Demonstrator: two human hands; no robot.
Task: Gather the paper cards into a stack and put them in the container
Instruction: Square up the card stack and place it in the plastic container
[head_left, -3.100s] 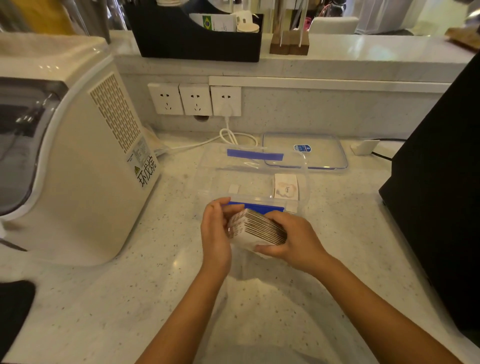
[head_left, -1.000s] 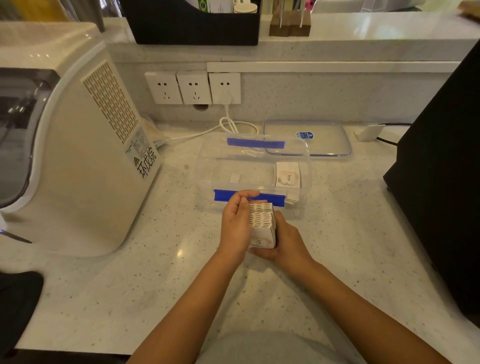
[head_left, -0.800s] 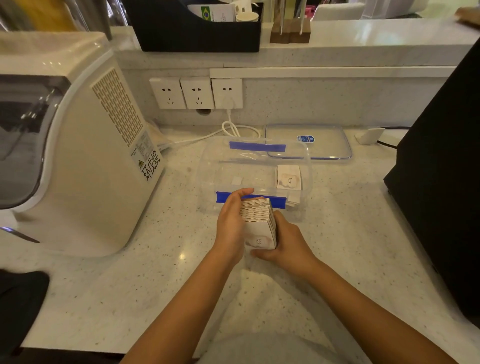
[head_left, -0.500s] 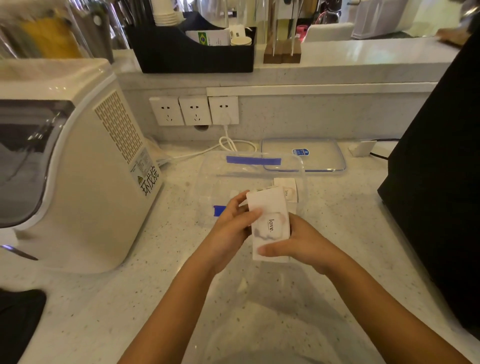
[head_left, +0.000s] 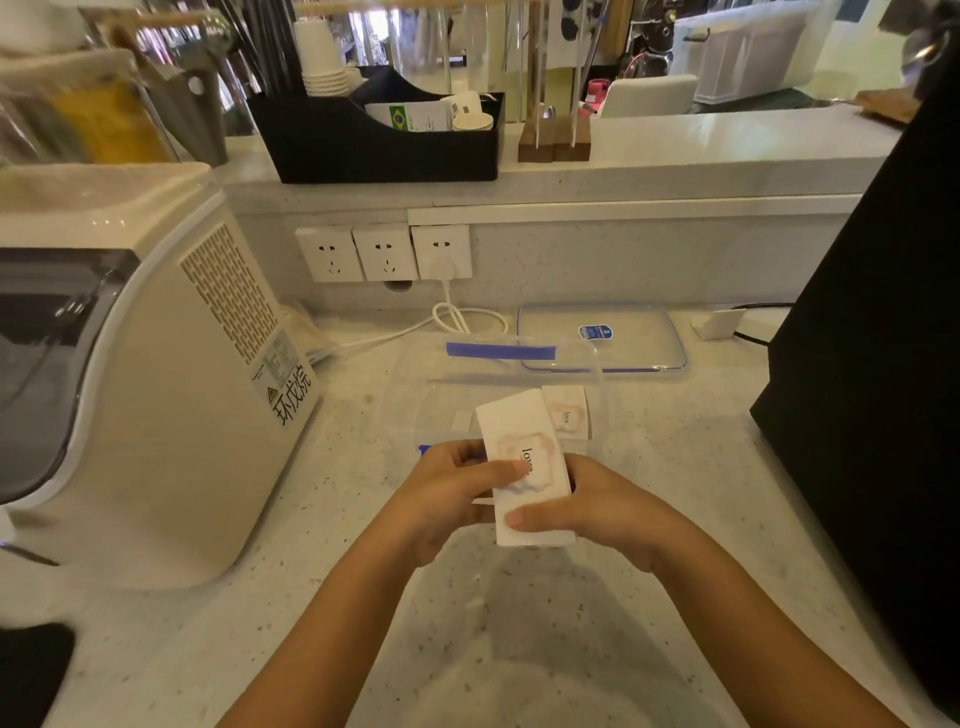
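Both hands hold a stack of white paper cards (head_left: 519, 447) face up just in front of the clear plastic container (head_left: 415, 384); the top card reads "love". My left hand (head_left: 447, 493) grips the stack's left side, thumb on the top card. My right hand (head_left: 597, 506) holds the right side and near end. The container has blue tape strips on its walls. Inside it, at the right, lies another "love" card (head_left: 566, 413).
The container's clear lid (head_left: 623, 353) lies behind it to the right. A white appliance (head_left: 145, 389) stands at the left, a black box (head_left: 878, 389) at the right. Wall sockets and a white cable (head_left: 457, 317) sit behind. A black organiser (head_left: 374, 140) is on the shelf.
The stack was held on edge with its card edges showing; the hands have turned it flat, face up, and raised it slightly toward the container. The camera has tilted upward.
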